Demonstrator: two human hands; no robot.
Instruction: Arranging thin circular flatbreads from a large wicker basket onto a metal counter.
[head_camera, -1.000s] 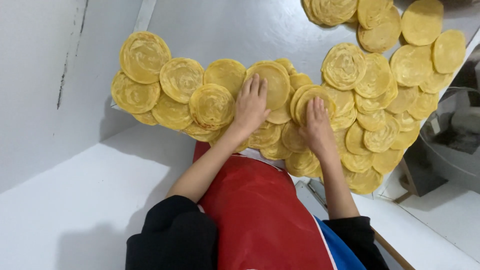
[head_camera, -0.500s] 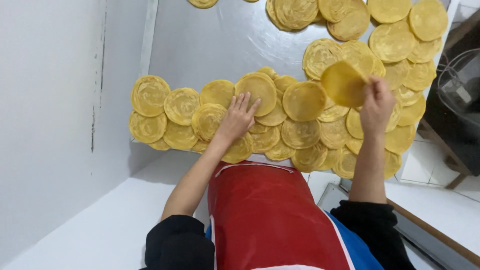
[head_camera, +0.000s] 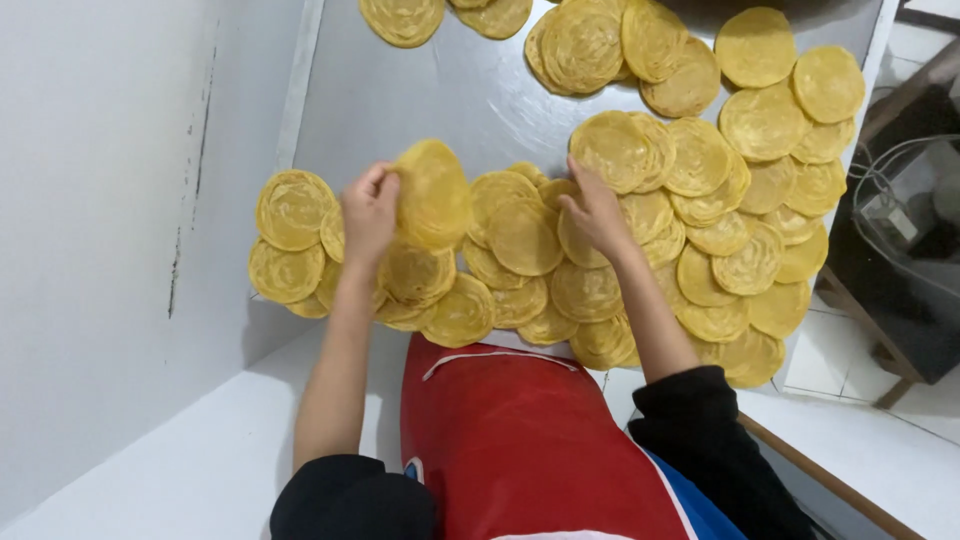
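Lifting One Round Clear of the Pile

Pinching a single yellow dough disc (head_camera: 432, 195) by its left edge, the left hand (head_camera: 369, 212) has it raised and tilted above the near-left cluster, fingers curled tight with the thumb closing on the rim. A grip on the edge alone makes sense, as I read it: the round is thin and soft, and holding it at the rim lets it hang free instead of sticking to its neighbours.

Over to the right hand (head_camera: 597, 210). It lies low on the overlapping rounds in the middle of the spread, fingers loosely bent, tips pressing on a flat disc (head_camera: 578, 232) near the centre. It grasps nothing that I can make out; it looks like a steadying or sorting touch.

All of this sits on a grey metal tabletop (head_camera: 450, 100), and the discs lie shingled, each overlapping the next. That layout, I would judge, keeps many on the surface while leaving an edge of each one exposed for the fingers. A second group of discs (head_camera: 590, 45) lies farther back, apart from the near row.

A red apron (head_camera: 520, 440) fills the lower middle of the view, with black sleeves (head_camera: 700, 430) pushed up, forearms bare. A white wall (head_camera: 110, 200) closes the left side.
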